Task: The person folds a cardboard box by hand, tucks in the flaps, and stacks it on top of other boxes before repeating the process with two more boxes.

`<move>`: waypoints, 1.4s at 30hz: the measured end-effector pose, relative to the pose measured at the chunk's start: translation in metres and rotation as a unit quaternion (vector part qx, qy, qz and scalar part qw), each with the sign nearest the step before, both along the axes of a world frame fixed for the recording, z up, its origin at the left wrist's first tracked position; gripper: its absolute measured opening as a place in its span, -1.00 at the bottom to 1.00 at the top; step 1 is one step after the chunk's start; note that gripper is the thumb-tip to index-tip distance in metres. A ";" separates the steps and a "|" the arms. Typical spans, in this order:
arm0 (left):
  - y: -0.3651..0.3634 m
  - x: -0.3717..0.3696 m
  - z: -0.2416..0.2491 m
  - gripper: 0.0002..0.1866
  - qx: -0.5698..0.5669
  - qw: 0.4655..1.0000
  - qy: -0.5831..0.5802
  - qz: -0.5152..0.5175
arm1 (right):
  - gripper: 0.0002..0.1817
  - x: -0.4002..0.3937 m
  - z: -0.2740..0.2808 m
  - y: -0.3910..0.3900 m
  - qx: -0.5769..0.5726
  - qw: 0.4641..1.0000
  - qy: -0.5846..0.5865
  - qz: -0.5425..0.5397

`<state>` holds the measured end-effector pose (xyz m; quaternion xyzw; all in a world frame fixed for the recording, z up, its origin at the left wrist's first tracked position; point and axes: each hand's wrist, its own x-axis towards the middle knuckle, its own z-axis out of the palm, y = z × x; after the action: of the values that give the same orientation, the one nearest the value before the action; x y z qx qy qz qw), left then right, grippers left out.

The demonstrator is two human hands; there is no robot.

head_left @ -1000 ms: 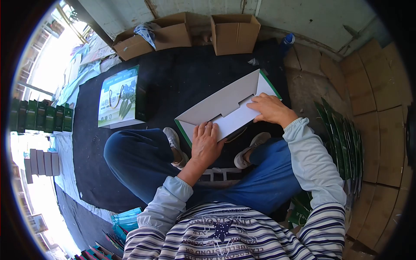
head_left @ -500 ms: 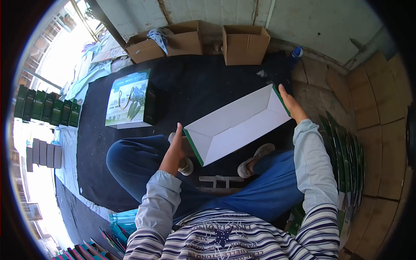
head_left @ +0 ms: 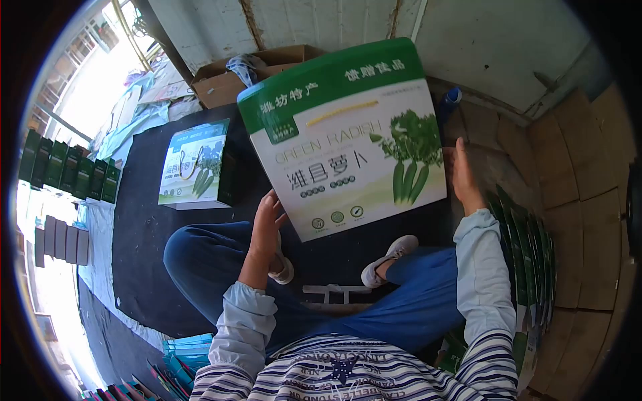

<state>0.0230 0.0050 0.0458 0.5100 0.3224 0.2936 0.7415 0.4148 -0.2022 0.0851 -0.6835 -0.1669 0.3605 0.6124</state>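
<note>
Between my two hands is a green and white gift box (head_left: 348, 150) with "GREEN RADISH" lettering, pictures of radishes and a yellow cord handle. Its printed front faces me and it tilts, the right side higher. My left hand (head_left: 267, 224) presses against its lower left edge, some fingers hidden behind it. On the right edge lies my right hand (head_left: 465, 177), fingers pointing up along the side. A similar carton with a cord handle, a second gift box (head_left: 194, 164), stands on the black cloth to the left.
Black cloth (head_left: 160, 267) covers the floor. An open cardboard box (head_left: 224, 87) stands by the back wall. Green folded boxes (head_left: 528, 247) stack at my right, beside cardboard panels (head_left: 582, 227). Rows of green boxes (head_left: 70, 167) and grey boxes (head_left: 63, 240) line the left.
The gift box has turned in my hands: its open white inside faced me before, and now its printed front does. Both hands still hold its sides.
</note>
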 end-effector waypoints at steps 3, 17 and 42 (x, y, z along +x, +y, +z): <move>0.005 -0.006 -0.030 -0.24 -0.086 0.995 0.010 0.039 | -0.09 -0.007 -0.017 0.002 -0.062 0.998 0.004 -0.027; 0.024 -0.026 -0.101 -0.57 -0.145 0.988 0.056 0.022 | -0.36 -0.077 -0.014 0.011 -0.200 0.974 0.090 0.058; 0.108 0.049 -0.091 -0.64 0.342 0.812 0.450 -0.149 | -0.32 0.011 -0.127 0.040 -0.355 0.871 -0.294 0.168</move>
<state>0.0723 0.1130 -0.0448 0.8476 0.4185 0.0086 0.3261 0.4255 -0.1625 -0.0417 -0.8908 -0.3126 0.2756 0.1810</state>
